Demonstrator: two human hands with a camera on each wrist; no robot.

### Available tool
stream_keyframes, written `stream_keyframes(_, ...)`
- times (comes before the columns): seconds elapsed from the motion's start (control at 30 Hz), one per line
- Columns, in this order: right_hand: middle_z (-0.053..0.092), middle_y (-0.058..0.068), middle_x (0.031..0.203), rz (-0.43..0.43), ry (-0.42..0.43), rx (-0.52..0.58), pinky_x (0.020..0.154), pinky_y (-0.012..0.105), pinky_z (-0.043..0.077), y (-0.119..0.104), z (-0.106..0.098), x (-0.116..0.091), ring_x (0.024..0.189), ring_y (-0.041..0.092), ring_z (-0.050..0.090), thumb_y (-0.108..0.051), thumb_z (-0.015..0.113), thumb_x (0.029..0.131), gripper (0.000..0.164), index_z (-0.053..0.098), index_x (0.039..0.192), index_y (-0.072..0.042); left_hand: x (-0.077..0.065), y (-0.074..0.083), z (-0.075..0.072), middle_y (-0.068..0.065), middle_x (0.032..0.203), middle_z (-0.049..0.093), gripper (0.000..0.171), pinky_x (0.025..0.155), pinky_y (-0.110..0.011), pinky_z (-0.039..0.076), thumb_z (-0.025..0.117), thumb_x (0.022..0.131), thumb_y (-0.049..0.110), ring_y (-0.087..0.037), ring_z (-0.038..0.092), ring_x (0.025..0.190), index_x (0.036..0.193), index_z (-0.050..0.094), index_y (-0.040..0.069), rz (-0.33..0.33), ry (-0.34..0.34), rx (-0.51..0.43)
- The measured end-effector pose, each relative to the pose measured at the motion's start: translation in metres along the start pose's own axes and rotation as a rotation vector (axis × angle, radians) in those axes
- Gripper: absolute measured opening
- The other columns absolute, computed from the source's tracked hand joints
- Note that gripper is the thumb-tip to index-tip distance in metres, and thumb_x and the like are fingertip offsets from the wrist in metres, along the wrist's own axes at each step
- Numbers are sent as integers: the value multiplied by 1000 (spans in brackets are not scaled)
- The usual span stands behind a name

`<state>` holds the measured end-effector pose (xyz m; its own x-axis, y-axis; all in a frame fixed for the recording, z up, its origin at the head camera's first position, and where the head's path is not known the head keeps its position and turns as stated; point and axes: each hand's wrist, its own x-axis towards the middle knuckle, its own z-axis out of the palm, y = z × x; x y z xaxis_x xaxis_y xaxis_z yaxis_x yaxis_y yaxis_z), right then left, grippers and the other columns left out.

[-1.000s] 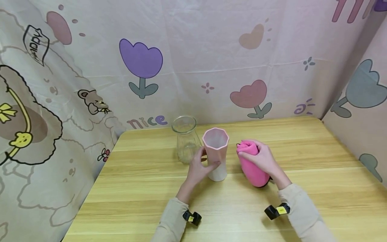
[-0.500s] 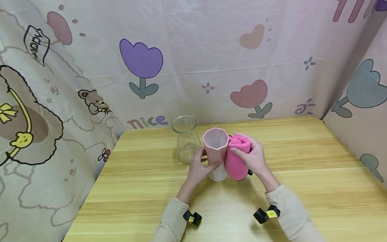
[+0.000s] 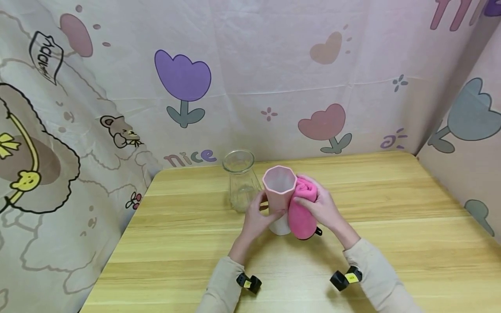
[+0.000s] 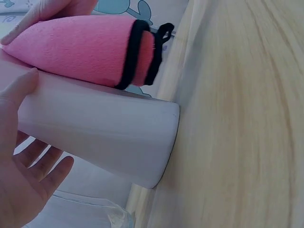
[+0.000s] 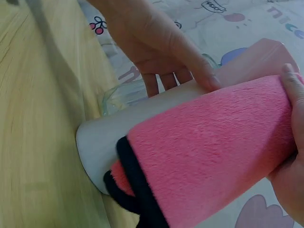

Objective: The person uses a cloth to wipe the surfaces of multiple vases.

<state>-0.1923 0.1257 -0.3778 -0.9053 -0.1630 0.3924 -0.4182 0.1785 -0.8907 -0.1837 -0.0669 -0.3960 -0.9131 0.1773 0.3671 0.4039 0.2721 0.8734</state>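
Note:
A tall faceted vase (image 3: 278,202), pink at the top and white below, stands upright on the table. My left hand (image 3: 259,217) grips it from the left, thumb across the front and fingers behind. In my right hand (image 3: 324,206) is a bright pink plush cloth (image 3: 303,217), folded into a bundle, with black edging and a small black loop (image 4: 166,31) at its lower end. The right thumb and fingers hold its upper part. The cloth lies against the vase's right side, its lower end above the tabletop in the left wrist view.
A clear glass vase (image 3: 239,184) with a wide rim stands behind and left of the pink one. The wooden table (image 3: 176,252) ends at a printed curtain (image 3: 250,87) at the back, with more printed cloth on both sides.
My right hand has carried the pink cloth leftward from beside the vase to its right wall, then slightly further left and down. The left hand and both vases have stayed put.

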Motion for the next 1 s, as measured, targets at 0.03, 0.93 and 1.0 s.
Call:
stream_keyframes(0.03, 55, 16, 121, -3, -8, -6, 87, 18, 45, 1, 0, 0, 103, 3, 52, -4, 68, 79, 56, 45, 130, -4, -1, 6, -1, -20, 112, 56, 55, 85, -46, 49, 75, 72, 10, -32, 54, 102, 119, 49, -3, -6, -3, -4)
stream_keyframes(0.93, 59, 17, 111, -220, -149, -345, 84, 44, 49, 15, -8, 3, 100, 29, 57, -2, 71, 75, 48, 52, 119, 3, 0, 7, -4, -18, 113, 56, 56, 87, -44, 48, 76, 72, 11, -31, 54, 103, 120, 50, -1, -49, -33, -26)
stream_keyframes(1.0, 60, 17, 109, -241, -186, -393, 83, 43, 50, 21, -8, 2, 98, 29, 58, -4, 72, 75, 48, 53, 118, 4, 0, 7, -4, -18, 114, 56, 56, 87, -44, 48, 76, 72, 11, -31, 54, 103, 120, 49, -1, -49, -35, -26)
